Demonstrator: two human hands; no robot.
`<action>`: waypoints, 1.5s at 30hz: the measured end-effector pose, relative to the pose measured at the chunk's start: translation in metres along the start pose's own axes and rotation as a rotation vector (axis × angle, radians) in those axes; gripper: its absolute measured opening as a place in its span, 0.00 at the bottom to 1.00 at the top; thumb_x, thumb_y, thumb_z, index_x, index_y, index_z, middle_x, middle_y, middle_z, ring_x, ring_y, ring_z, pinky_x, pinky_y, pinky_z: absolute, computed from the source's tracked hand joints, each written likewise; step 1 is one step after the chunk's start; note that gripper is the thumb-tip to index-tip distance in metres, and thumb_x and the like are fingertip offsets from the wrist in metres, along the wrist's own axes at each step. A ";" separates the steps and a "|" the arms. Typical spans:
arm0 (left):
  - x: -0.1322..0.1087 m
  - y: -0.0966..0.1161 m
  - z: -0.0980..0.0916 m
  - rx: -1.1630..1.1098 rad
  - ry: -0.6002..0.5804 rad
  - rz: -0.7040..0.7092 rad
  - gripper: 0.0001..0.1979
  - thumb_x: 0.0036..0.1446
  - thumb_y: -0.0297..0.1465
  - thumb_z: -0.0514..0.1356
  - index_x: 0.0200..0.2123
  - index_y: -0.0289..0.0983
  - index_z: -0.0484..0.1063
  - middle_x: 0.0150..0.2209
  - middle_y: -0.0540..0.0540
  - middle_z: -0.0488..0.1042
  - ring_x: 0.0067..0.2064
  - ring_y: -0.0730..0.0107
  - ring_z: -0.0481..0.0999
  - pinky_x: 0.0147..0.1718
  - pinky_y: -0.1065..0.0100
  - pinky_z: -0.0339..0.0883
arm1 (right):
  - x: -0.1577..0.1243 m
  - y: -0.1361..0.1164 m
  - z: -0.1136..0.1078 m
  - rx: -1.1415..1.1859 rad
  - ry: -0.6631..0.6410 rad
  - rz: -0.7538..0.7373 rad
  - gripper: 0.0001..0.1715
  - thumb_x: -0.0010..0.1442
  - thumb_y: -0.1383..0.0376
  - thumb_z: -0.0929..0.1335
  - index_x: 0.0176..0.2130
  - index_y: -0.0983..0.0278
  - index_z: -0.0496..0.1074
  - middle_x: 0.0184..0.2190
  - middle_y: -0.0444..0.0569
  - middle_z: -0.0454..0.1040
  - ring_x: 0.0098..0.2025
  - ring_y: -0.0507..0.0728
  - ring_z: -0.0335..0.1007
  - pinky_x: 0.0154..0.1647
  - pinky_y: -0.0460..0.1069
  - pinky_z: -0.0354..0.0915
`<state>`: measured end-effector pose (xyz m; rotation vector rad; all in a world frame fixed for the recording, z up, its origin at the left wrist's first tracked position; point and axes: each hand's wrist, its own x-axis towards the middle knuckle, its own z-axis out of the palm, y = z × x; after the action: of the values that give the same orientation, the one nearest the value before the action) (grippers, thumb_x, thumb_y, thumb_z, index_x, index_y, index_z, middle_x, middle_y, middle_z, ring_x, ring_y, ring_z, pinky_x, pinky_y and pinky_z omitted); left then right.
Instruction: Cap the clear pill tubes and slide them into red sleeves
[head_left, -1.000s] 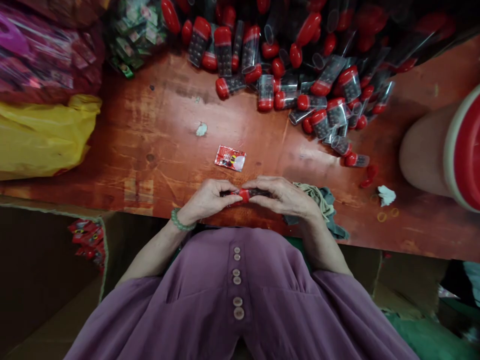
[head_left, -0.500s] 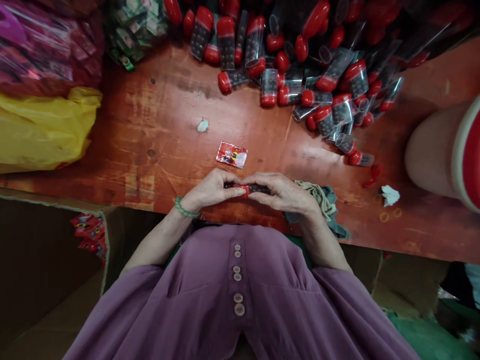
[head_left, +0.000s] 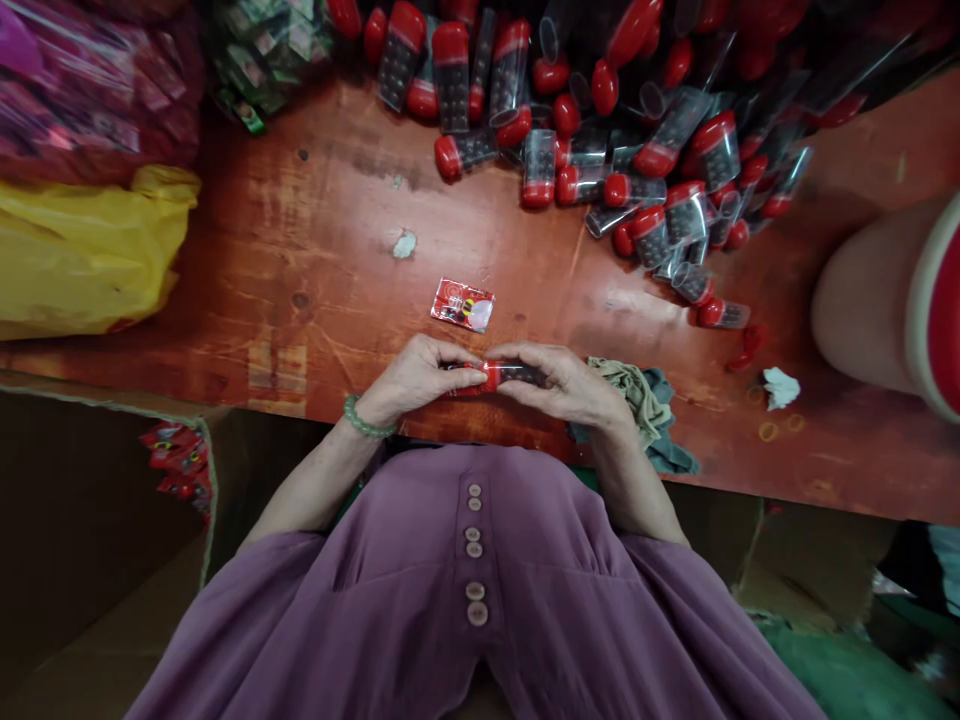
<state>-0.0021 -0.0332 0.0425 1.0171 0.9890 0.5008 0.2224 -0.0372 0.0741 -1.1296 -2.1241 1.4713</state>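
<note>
Between my two hands, near the front edge of the table, lies a clear tube with dark round contents and a red part toward its left. My left hand is closed at the red end, thumb on top. Shiny red material shows under that thumb; I cannot tell whether it is a packet or part of the tube. My right hand grips the tube's dark right end between thumb and fingers. Just beyond the hands, a small red printed packet lies flat on the table, touched by neither.
Many red-capped tubes are heaped at the back right. A crumpled cloth lies beside my right wrist. A white bucket stands at right, a yellow bag at left. Red packets show in a cardboard box below.
The tube shows a little more between my hands, with its red part plainer. My fingers have shifted slightly; both hands keep their hold. The view has moved a little.
</note>
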 end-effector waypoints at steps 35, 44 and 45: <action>0.000 -0.018 0.032 -0.524 0.368 -0.056 0.18 0.41 0.42 0.74 0.26 0.34 0.77 0.24 0.49 0.78 0.26 0.77 0.74 0.31 0.72 0.70 | 0.024 0.006 0.060 0.385 0.571 0.259 0.23 0.61 0.52 0.68 0.52 0.61 0.72 0.37 0.46 0.75 0.34 0.52 0.70 0.40 0.50 0.71; -0.001 -0.014 0.024 -0.493 0.374 0.053 0.22 0.42 0.48 0.72 0.29 0.36 0.76 0.25 0.50 0.78 0.27 0.76 0.74 0.31 0.71 0.69 | 0.031 0.010 0.079 0.393 0.638 0.267 0.28 0.66 0.46 0.61 0.57 0.60 0.66 0.37 0.47 0.73 0.26 0.50 0.63 0.29 0.48 0.66; -0.001 -0.014 0.023 -0.510 0.376 0.072 0.22 0.43 0.49 0.72 0.29 0.36 0.76 0.25 0.50 0.78 0.27 0.76 0.75 0.31 0.72 0.69 | 0.032 0.010 0.080 0.400 0.640 0.264 0.28 0.66 0.46 0.62 0.57 0.60 0.66 0.37 0.47 0.73 0.26 0.50 0.63 0.29 0.48 0.66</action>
<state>0.0165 -0.0510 0.0344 0.5073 1.0796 0.9733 0.1549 -0.0626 0.0263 -1.4972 -1.2300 1.3122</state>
